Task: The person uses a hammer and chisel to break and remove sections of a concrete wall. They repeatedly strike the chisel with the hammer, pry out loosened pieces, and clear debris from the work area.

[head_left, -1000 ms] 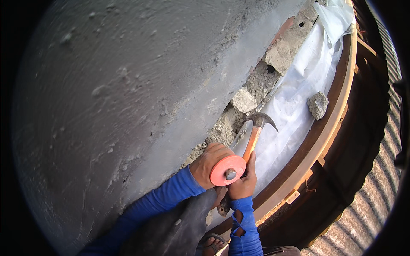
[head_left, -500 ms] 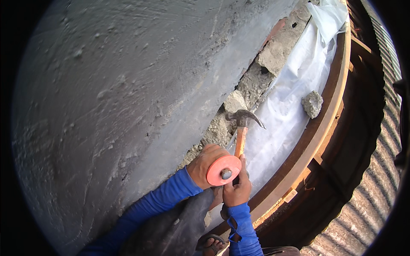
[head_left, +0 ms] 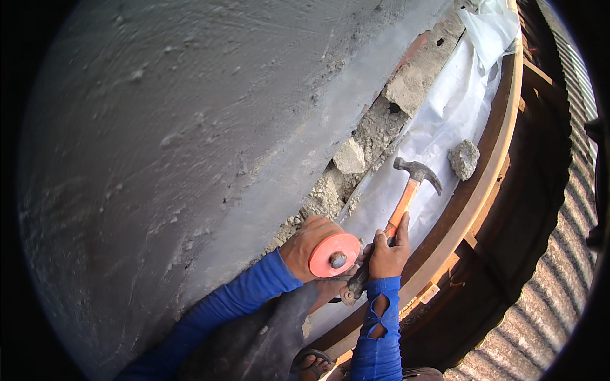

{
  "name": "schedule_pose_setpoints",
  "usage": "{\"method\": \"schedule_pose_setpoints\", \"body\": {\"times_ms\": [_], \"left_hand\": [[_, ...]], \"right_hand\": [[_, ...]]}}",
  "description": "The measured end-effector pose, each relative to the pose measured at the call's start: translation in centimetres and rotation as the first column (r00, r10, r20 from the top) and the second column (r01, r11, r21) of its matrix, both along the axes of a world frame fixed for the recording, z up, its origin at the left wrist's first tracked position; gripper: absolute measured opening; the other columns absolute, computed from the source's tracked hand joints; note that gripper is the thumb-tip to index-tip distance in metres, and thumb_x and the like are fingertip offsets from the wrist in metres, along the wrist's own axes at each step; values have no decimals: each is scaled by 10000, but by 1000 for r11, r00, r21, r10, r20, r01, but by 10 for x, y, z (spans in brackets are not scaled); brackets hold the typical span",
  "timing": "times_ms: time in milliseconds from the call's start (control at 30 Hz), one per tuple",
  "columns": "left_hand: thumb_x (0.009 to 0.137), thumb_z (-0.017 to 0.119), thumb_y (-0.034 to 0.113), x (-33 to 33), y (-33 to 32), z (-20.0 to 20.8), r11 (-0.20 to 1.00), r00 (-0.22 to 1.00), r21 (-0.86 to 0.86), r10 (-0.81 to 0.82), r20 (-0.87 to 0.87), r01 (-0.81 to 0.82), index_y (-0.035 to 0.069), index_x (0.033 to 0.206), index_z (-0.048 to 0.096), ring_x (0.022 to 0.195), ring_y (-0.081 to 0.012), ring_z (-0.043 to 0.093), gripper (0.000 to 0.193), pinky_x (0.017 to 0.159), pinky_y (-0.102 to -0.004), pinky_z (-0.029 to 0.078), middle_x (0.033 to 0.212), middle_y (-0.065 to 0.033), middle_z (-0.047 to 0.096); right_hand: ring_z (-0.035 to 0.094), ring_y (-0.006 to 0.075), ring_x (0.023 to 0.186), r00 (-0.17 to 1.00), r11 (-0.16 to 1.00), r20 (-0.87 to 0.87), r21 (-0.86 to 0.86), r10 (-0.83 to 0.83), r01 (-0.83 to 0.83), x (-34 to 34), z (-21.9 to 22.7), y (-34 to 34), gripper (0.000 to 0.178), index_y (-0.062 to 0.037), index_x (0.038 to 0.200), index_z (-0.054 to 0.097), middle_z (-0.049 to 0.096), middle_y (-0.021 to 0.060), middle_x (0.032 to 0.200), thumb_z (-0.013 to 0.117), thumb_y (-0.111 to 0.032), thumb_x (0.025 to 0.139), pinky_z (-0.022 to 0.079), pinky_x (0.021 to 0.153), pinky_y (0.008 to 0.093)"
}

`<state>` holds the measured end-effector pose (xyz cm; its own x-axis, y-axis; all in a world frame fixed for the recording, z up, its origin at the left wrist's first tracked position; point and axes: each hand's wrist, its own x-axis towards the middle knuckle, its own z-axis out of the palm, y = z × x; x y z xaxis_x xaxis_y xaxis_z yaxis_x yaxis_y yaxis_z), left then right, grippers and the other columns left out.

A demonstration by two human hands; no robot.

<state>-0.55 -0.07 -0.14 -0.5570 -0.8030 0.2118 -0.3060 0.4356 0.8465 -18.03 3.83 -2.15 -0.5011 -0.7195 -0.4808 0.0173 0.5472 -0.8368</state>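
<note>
My left hand [head_left: 297,253] is closed around a chisel with a round pink hand guard [head_left: 324,255]. The chisel's metal striking end [head_left: 338,260] sticks up through the guard, while its lower part is hidden. In my right hand [head_left: 389,259] is a claw hammer [head_left: 403,204] with an orange-and-black handle. Its dark head lies out over the white plastic sheet [head_left: 438,130], to the right of the chisel and apart from it. Both hands are low beside a strip of broken concrete [head_left: 327,193] along the foot of the grey wall [head_left: 178,152].
A loose concrete chunk [head_left: 464,160] rests at the plastic's right edge, against a curved wooden board [head_left: 486,190]. Beyond the board is a dark gap [head_left: 508,254] with wooden pieces, then corrugated roofing sheet [head_left: 540,305]. My sandalled foot [head_left: 313,364] shows at the bottom.
My right hand and the hammer have swung right, away from the chisel; the hammer's head went from the broken concrete to over the plastic. My left hand and the chisel have hardly moved.
</note>
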Motion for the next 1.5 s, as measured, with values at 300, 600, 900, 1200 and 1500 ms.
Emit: {"method": "schedule_pose_setpoints", "body": {"times_ms": [300, 600, 900, 1200, 1500], "left_hand": [[695, 735, 136, 0, -2, 3, 1000, 1000, -1, -20, 7, 20, 80, 981, 621, 878, -281, 591, 312, 839, -404, 439, 932, -77, 611], [707, 732, 154, -1, 0, 4, 1000, 1000, -9, 1, -14, -1, 81, 983, 616, 880, -285, 592, 308, 843, -412, 436, 933, -79, 610], [686, 755, 178, 2, 1, -1, 1000, 1000, -2, 18, 23, -18, 79, 995, 615, 905, -293, 591, 353, 863, -422, 435, 945, -86, 613], [668, 760, 166, 0, 1, -1, 1000, 1000, -22, 11, 21, -10, 78, 995, 617, 909, -296, 593, 367, 860, -419, 438, 940, -85, 618], [691, 746, 180, -2, 1, -3, 999, 1000, -37, 3, 15, -3, 72, 984, 602, 895, -297, 594, 343, 840, -415, 442, 923, -87, 610]], "right_hand": [[586, 156, 982, 957, 992, 265, 15, 121, -129, 37, -20, 38, 727, 25, 1457, 282, 612, 137, 1109, 643, -20, 828, 468, 863, 254], [593, 143, 963, 976, 975, 36, 38, 217, -218, 54, -6, 17, 758, 8, 1476, 241, 613, 134, 1148, 607, 8, 812, 470, 839, 246], [568, 133, 698, 936, 934, -313, -256, 163, -248, 33, 2, 14, 721, -82, 1464, 339, 613, 121, 873, 570, 60, 796, 482, 620, 305], [595, 258, 674, 896, 912, -299, -148, 327, -382, 30, -32, 18, 744, -114, 1468, 338, 574, 127, 787, 627, -26, 789, 486, 656, 333], [612, 215, 654, 830, 909, -450, -87, 329, -407, 36, -33, -29, 715, -94, 1450, 364, 618, 172, 806, 591, 32, 783, 483, 604, 321]]}}
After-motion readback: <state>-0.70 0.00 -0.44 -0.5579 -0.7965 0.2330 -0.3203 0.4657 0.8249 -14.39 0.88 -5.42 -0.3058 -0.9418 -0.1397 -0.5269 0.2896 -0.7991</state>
